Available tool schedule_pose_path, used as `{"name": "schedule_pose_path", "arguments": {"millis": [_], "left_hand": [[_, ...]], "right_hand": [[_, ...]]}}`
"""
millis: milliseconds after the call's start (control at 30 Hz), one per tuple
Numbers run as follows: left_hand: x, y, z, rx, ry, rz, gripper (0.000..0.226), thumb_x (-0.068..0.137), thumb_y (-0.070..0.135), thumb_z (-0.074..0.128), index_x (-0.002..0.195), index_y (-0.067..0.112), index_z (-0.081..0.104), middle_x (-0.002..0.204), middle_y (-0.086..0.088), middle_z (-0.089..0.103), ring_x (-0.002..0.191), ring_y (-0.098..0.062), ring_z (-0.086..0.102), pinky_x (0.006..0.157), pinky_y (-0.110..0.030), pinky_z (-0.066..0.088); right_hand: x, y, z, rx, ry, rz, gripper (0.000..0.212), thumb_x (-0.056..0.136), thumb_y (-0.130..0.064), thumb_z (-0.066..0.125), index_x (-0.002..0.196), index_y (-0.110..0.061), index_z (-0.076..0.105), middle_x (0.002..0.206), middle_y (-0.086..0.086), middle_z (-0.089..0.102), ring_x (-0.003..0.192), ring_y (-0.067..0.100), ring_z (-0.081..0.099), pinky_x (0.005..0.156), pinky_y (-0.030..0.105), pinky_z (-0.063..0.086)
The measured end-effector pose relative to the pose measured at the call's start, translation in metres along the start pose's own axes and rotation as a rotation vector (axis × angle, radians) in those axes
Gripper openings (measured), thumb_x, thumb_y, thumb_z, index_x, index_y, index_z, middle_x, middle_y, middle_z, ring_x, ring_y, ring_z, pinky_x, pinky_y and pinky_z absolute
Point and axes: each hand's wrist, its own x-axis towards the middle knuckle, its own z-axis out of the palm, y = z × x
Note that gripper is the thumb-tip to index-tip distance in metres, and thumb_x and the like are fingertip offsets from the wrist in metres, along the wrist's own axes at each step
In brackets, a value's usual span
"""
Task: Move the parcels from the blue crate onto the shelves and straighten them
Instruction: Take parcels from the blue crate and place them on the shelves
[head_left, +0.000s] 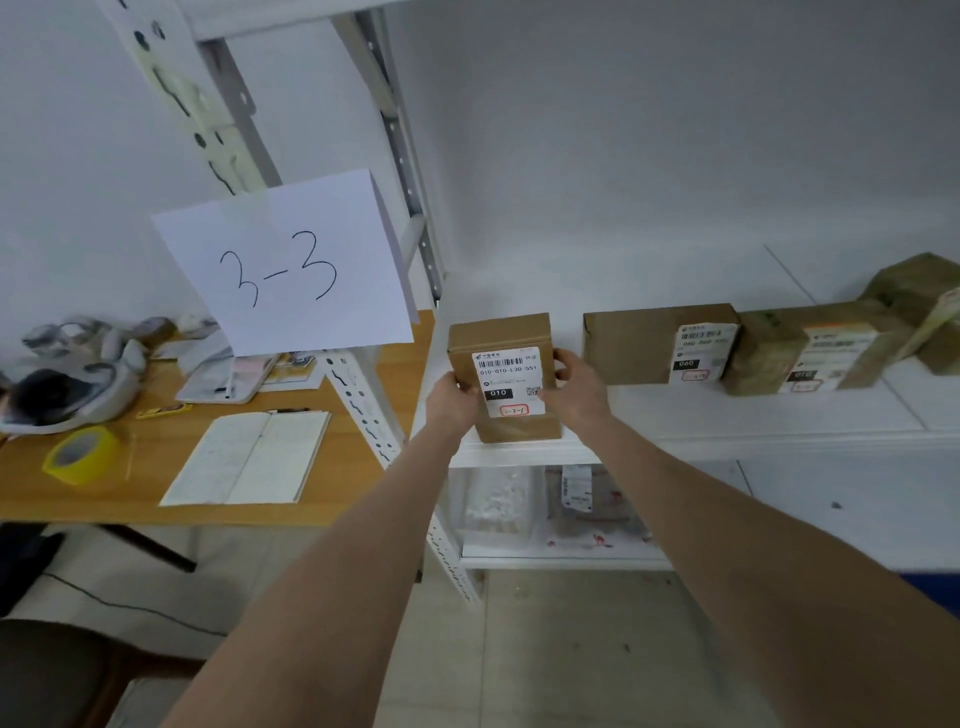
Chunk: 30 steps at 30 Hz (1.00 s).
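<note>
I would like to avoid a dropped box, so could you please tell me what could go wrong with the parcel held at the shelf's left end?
1. The held parcel is upright, close to the front edge of the shelf. Once the left hand and right hand release it, it may tip forward and fall.
2. A gap separates it from the 060 parcel, so nothing braces it sideways.

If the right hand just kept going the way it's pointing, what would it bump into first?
The parcel: the right hand grips its right edge. Past that, probably the white wall behind the shelf, though depth is hard to judge.
</note>
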Motion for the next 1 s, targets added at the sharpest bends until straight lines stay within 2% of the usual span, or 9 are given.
{"name": "schedule_pose_path", "arguments": {"millis": [133,267,333,433,533,600,700,833,1000], "left_hand": [[-0.004,0.0,0.002,0.049,0.028,0.115,0.039,0.094,0.014,0.048,0.132,0.006,0.045,0.126,-0.011,0.056,0.113,-0.028,0.055,0.096,-0.039,0.046],[-0.023,-0.003,-0.002,0.135,0.337,0.402,0.024,0.088,0.009,0.054,0.111,0.005,0.049,0.115,-0.009,0.047,0.095,-0.023,0.054,0.068,-0.025,0.04],[-0.033,-0.002,-0.004,0.276,0.401,0.615,0.019,0.083,0.006,0.058,0.101,0.004,0.052,0.106,-0.01,0.049,0.087,-0.022,0.052,0.063,-0.025,0.039],[-0.036,0.012,-0.005,0.508,0.4,0.879,0.033,0.074,0.003,0.063,0.106,0.003,0.057,0.107,-0.013,0.054,0.095,-0.027,0.054,0.079,-0.032,0.048],[-0.028,0.032,-0.008,0.717,0.321,0.905,0.058,0.081,0.006,0.056,0.138,0.006,0.04,0.138,-0.014,0.043,0.128,-0.028,0.04,0.111,-0.036,0.032],[-0.019,0.037,-0.008,0.891,0.263,0.891,0.068,0.087,0.009,0.051,0.148,0.005,0.02,0.152,-0.012,0.026,0.141,-0.026,0.023,0.119,-0.035,0.015],[-0.011,0.037,-0.006,1.05,0.224,0.849,0.074,0.088,0.011,0.054,0.149,0.003,0.012,0.153,-0.011,0.022,0.142,-0.024,0.019,0.119,-0.032,0.015],[-0.007,0.035,-0.003,1.057,0.249,0.866,0.076,0.083,0.017,0.064,0.145,0.006,0.021,0.142,-0.009,0.033,0.132,-0.025,0.029,0.114,-0.031,0.024],[0.004,0.029,-0.003,1.013,0.279,0.887,0.067,0.079,0.012,0.065,0.139,0.01,0.035,0.134,-0.009,0.042,0.125,-0.025,0.039,0.111,-0.032,0.031]], "right_hand": [[0.004,0.005,0.003,-0.056,0.012,0.031,0.059,0.085,-0.011,0.069,0.138,-0.022,0.046,0.126,0.008,0.061,0.114,0.024,0.058,0.097,0.038,0.049],[0.005,0.005,0.002,-0.058,0.027,0.039,0.055,0.087,-0.014,0.066,0.138,-0.023,0.047,0.126,0.009,0.061,0.114,0.024,0.058,0.093,0.033,0.048],[0.003,0.004,-0.001,-0.106,0.022,0.025,0.052,0.089,-0.019,0.064,0.138,-0.022,0.046,0.124,0.009,0.061,0.111,0.023,0.058,0.085,0.028,0.044],[0.0,0.0,-0.01,-0.188,-0.022,-0.005,0.076,0.082,-0.021,0.072,0.146,-0.023,0.032,0.141,0.006,0.048,0.125,0.023,0.049,0.098,0.034,0.043],[0.0,-0.014,-0.024,-0.346,0.049,-0.164,0.1,0.075,-0.03,0.08,0.152,-0.028,0.016,0.16,-0.002,0.012,0.144,0.022,0.022,0.112,0.044,0.033],[0.003,-0.025,-0.031,-0.495,0.086,-0.354,0.1,0.075,-0.034,0.08,0.152,-0.031,0.016,0.161,-0.005,0.004,0.146,0.022,0.016,0.112,0.043,0.033],[0.006,-0.032,-0.031,-0.668,0.013,-0.48,0.089,0.081,-0.03,0.075,0.151,-0.035,0.021,0.161,-0.005,0.002,0.145,0.025,0.019,0.11,0.042,0.036],[0.009,-0.031,-0.021,-0.67,0.022,-0.443,0.075,0.084,-0.004,0.066,0.146,-0.028,0.031,0.156,0.0,0.018,0.113,0.029,0.054,0.087,0.04,0.051],[0.014,-0.033,-0.011,-0.719,0.077,-0.422,0.069,0.079,0.0,0.065,0.138,-0.021,0.036,0.142,0.007,0.028,0.108,0.032,0.048,0.078,0.041,0.052]]}}
